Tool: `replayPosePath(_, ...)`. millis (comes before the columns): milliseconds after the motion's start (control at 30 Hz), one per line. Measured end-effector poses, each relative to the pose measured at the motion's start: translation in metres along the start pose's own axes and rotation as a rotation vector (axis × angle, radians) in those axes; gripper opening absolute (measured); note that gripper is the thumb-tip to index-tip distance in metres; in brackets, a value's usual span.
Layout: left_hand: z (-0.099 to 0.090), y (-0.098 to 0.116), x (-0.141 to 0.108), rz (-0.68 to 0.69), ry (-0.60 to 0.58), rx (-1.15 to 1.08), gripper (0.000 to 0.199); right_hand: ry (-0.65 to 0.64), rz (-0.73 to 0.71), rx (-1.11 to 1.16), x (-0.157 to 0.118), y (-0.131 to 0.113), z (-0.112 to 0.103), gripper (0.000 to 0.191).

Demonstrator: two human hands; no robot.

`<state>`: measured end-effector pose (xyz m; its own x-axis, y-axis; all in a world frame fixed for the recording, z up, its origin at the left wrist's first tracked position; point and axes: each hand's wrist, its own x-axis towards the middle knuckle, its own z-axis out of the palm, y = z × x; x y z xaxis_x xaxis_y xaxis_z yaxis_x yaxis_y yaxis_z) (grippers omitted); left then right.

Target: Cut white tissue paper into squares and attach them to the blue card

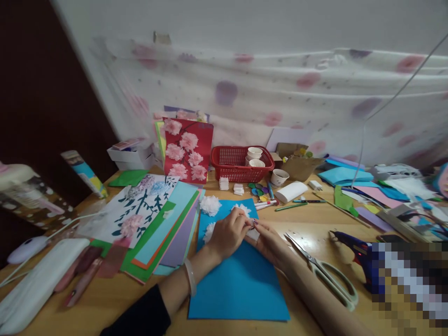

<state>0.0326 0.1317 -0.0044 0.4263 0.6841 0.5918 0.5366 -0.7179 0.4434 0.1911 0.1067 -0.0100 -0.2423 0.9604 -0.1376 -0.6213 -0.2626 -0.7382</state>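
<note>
A sheet of blue card (238, 289) lies on the wooden table before me. White ruffled paper flowers sit on its upper part, one at the top left corner (210, 205), another at the left edge (209, 232), and one partly behind my fingers (242, 209). Above the card my left hand (229, 233) is closed, its fingertips pinching at a small white paper piece (252, 234). My right hand (269, 240) holds the same piece from the right, fingers meeting those of the left. Exactly how the piece is folded is hidden by the fingers.
Scissors (325, 273) and a blue glue gun (357, 254) lie to the right. Coloured sheets (175, 242) and a flower picture (140, 205) cover the left. Behind stand a red basket (241, 173), a paper cup (280, 177) and small white paper stacks (224, 183).
</note>
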Motion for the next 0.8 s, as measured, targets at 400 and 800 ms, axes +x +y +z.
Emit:
replayPosePath(400, -0.005, -0.005, 0.0, 0.004, 0.09, -0.168, 0.012, 0.109, -0.001, -0.003, -0.001, -0.004, -0.001, 0.028)
replayPosePath(800, -0.01, 0.006, 0.007, -0.346, 0.017, -0.468, 0.023, 0.246, -0.133, -0.156, -0.004, 0.0, 0.013, 0.039)
